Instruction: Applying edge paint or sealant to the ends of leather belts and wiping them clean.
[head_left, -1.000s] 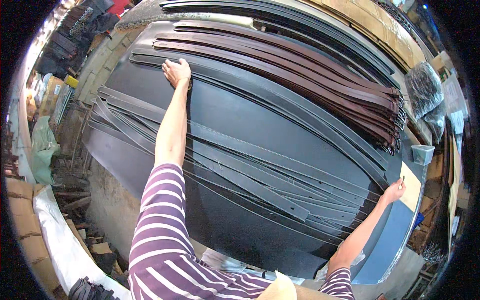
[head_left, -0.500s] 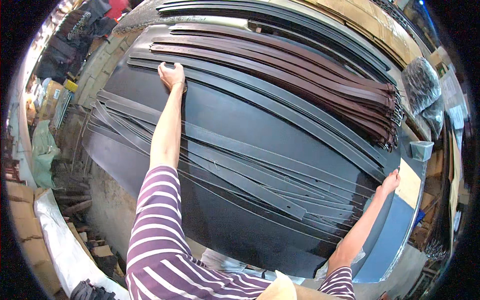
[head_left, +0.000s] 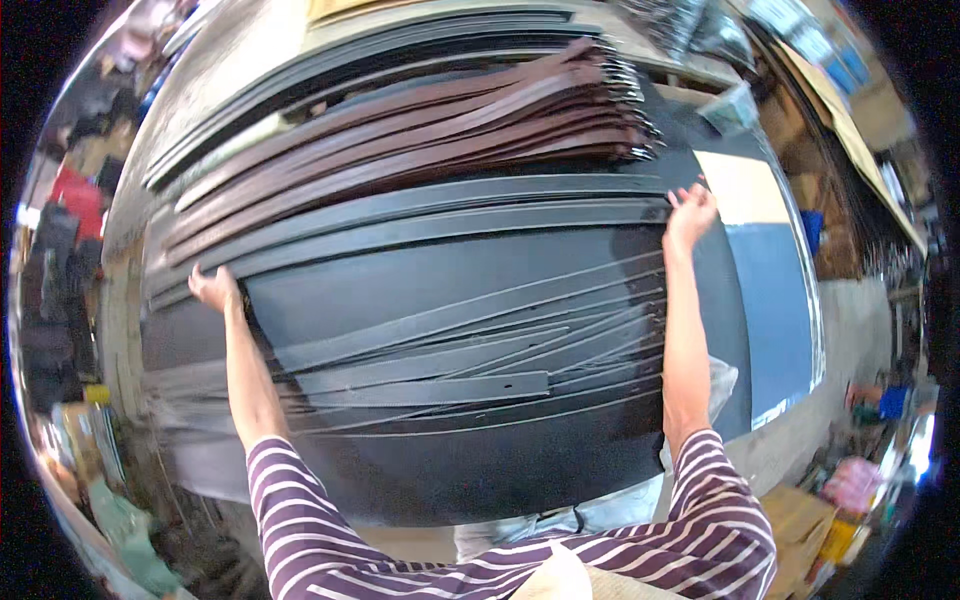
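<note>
Toward tabletop's [head_left: 560, 475] near edge: loose black straps [head_left: 450, 385]. Mid-tabletop: black strap row [head_left: 450, 219], left hand [head_left: 215, 289] at left end, right hand [head_left: 691, 217] at right; cannot tell either grip's closure. Best kept flat, ends even, clear of brown belts [head_left: 480, 118] toward far edge.

my left hand [head_left: 215, 288] is at the left end of a row of belt straps [head_left: 480, 218], my right hand [head_left: 690, 215] at its right end. behind the row lie buckled belts [head_left: 420, 130], buckles [head_left: 630, 100] to the right; behind those, more strips [head_left: 330, 85]. before it, loose straps [head_left: 450, 385] overlap on the tabletop [head_left: 450, 270]. a flat sheet [head_left: 740, 188] lies right of my right hand.
</note>
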